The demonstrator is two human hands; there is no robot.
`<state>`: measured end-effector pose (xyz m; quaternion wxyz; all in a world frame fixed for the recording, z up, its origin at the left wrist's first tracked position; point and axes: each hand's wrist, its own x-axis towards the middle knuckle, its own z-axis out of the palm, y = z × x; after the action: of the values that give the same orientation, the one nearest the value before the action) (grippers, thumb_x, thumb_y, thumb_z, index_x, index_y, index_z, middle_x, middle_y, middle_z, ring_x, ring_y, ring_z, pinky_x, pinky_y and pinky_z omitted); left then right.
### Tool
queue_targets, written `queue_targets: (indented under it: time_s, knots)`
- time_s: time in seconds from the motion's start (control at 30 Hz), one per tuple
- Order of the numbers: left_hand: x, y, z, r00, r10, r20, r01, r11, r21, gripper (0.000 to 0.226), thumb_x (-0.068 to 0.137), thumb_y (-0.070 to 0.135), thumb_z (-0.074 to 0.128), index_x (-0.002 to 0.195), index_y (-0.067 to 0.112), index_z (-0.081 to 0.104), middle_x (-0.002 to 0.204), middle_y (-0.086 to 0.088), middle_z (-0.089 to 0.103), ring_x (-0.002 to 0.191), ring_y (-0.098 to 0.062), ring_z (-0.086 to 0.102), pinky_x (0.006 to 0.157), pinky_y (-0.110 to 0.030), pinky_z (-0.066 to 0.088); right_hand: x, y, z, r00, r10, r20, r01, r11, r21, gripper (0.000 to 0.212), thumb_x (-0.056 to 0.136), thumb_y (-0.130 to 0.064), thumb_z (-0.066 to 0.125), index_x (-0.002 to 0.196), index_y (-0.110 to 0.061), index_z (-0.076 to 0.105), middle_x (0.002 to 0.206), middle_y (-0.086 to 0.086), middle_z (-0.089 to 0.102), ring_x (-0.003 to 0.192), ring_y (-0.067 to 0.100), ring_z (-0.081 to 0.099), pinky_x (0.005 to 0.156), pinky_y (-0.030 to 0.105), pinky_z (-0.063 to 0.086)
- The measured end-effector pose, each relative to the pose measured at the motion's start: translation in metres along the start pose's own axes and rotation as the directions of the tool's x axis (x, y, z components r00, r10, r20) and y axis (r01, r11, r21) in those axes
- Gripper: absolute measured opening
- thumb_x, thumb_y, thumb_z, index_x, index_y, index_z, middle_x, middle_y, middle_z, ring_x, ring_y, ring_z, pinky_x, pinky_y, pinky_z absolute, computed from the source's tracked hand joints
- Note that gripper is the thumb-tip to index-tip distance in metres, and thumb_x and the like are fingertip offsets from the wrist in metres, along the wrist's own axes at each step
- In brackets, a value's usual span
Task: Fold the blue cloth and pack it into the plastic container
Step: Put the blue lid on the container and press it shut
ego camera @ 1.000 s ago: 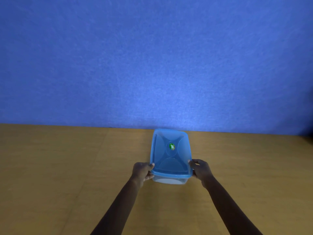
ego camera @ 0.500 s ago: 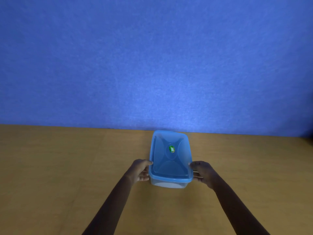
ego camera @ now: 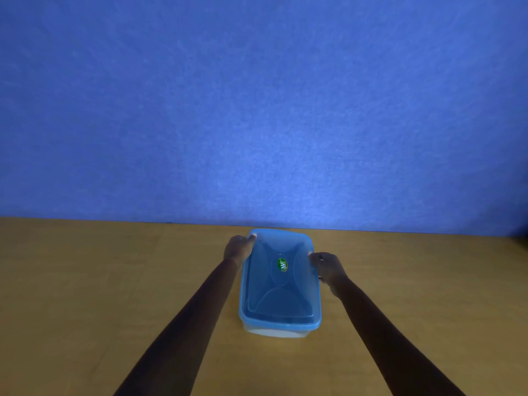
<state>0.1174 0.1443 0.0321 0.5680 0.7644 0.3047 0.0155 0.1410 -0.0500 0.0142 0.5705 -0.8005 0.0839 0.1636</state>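
Head view shows the left hand and right hand gripping the blue lid of the rectangular translucent plastic container on the wooden table, blue cloth unseen, so uneven pressing could leave a corner unsealed.

A single head-worn camera looked forward and slightly down from above the person's forearms, facing a blue wall that filled the upper half. The desk ran across the lower half, near the lens, beyond and beside the fingers.
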Motion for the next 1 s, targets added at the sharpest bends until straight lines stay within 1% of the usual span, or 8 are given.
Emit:
queue_targets:
  time_s: [0.1, 0.17, 0.23, 0.5, 0.6, 0.67, 0.87, 1.0]
  knots:
    - [0.013, -0.001, 0.006, 1.0, -0.01, -0.018, 0.01, 1.0, -0.019, 0.054, 0.093, 0.028, 0.052, 0.079, -0.024, 0.055, 0.106, -0.042, 0.058, 0.102, -0.051, 0.057, 0.086, -0.051, 0.046, 0.003, 0.005, 0.0, 1.0, -0.027, -0.007, 0.026, 0.999, -0.022, 0.027, 0.092, -0.026, 0.054, 0.066, -0.019, 0.054, 0.079, 0.007, 0.053, 0.057, 0.013, 0.043, 0.052, 0.024, 0.033]
    - [0.018, -0.005, 0.009, 0.999, -0.033, -0.03, 0.031, 0.998, -0.058, 0.051, 0.092, 0.029, 0.054, 0.055, -0.006, 0.05, 0.066, -0.024, 0.053, 0.073, -0.036, 0.052, 0.072, -0.043, 0.039, 0.004, 0.007, 0.0, 0.999, -0.036, -0.007, 0.036, 0.999, -0.012, 0.024, 0.092, -0.026, 0.054, 0.069, -0.018, 0.055, 0.084, 0.008, 0.054, 0.059, 0.012, 0.044, 0.053, 0.024, 0.034]
    - [0.023, -0.008, 0.013, 0.998, -0.047, -0.052, 0.043, 0.997, -0.071, 0.053, 0.092, 0.026, 0.055, 0.047, 0.009, 0.033, 0.054, -0.006, 0.034, 0.067, -0.024, 0.035, 0.069, -0.036, 0.029, 0.006, 0.008, 0.0, 0.999, -0.047, -0.004, 0.047, 0.999, -0.012, 0.019, 0.092, -0.026, 0.054, 0.076, -0.016, 0.057, 0.086, 0.009, 0.053, 0.058, 0.011, 0.043, 0.053, 0.024, 0.033]
    - [0.032, -0.01, 0.024, 0.979, -0.146, -0.143, 0.124, 0.981, -0.149, 0.041, 0.089, 0.016, 0.056, 0.052, 0.007, 0.042, 0.062, -0.008, 0.046, 0.076, -0.022, 0.042, 0.067, -0.031, 0.031, 0.007, 0.014, 0.003, 0.995, -0.087, -0.055, 0.085, 0.995, -0.05, 0.031, 0.093, -0.027, 0.052, 0.106, -0.001, 0.064, 0.095, 0.009, 0.061, 0.083, 0.022, 0.054, 0.06, 0.025, 0.04]
    - [0.031, -0.011, 0.026, 0.98, -0.127, -0.153, 0.105, 0.984, -0.144, 0.024, 0.09, 0.017, 0.054, 0.074, -0.001, 0.055, 0.083, -0.015, 0.052, 0.078, -0.023, 0.046, 0.068, -0.03, 0.032, 0.007, 0.015, 0.004, 0.993, -0.093, -0.069, 0.089, 0.995, -0.05, 0.031, 0.093, -0.027, 0.052, 0.106, -0.002, 0.063, 0.095, 0.008, 0.061, 0.083, 0.022, 0.054, 0.063, 0.026, 0.04]
    - [0.031, -0.012, 0.024, 0.983, -0.109, -0.15, 0.086, 0.985, -0.152, 0.023, 0.09, 0.02, 0.055, 0.086, -0.002, 0.061, 0.086, -0.014, 0.052, 0.08, -0.022, 0.048, 0.069, -0.03, 0.032, 0.008, 0.015, 0.005, 0.993, -0.093, -0.074, 0.09, 0.995, -0.048, 0.031, 0.093, -0.028, 0.051, 0.107, -0.002, 0.063, 0.096, 0.008, 0.061, 0.084, 0.022, 0.055, 0.066, 0.027, 0.04]
    - [0.02, -0.024, 0.014, 1.0, -0.022, -0.015, 0.017, 0.963, -0.269, 0.024, 0.091, 0.023, 0.056, 0.076, 0.005, 0.052, 0.084, -0.012, 0.047, 0.081, -0.019, 0.042, 0.071, -0.031, 0.033, 0.006, 0.016, 0.008, 0.993, -0.083, -0.08, 0.083, 0.997, -0.004, 0.033, 0.094, -0.027, 0.05, 0.107, 0.0, 0.063, 0.099, 0.013, 0.064, 0.086, 0.023, 0.057, 0.073, 0.03, 0.043]
    - [-0.003, -0.032, 0.005, 0.994, -0.042, 0.097, 0.078, 0.907, -0.415, 0.021, 0.092, 0.021, 0.055, 0.078, 0.007, 0.06, 0.087, -0.011, 0.058, 0.084, -0.022, 0.052, 0.072, -0.033, 0.042, 0.001, 0.014, 0.009, 0.995, -0.068, -0.076, 0.072, 0.996, 0.053, 0.034, 0.094, -0.027, 0.049, 0.105, 0.002, 0.063, 0.093, 0.011, 0.062, 0.083, 0.022, 0.055, 0.069, 0.03, 0.043]
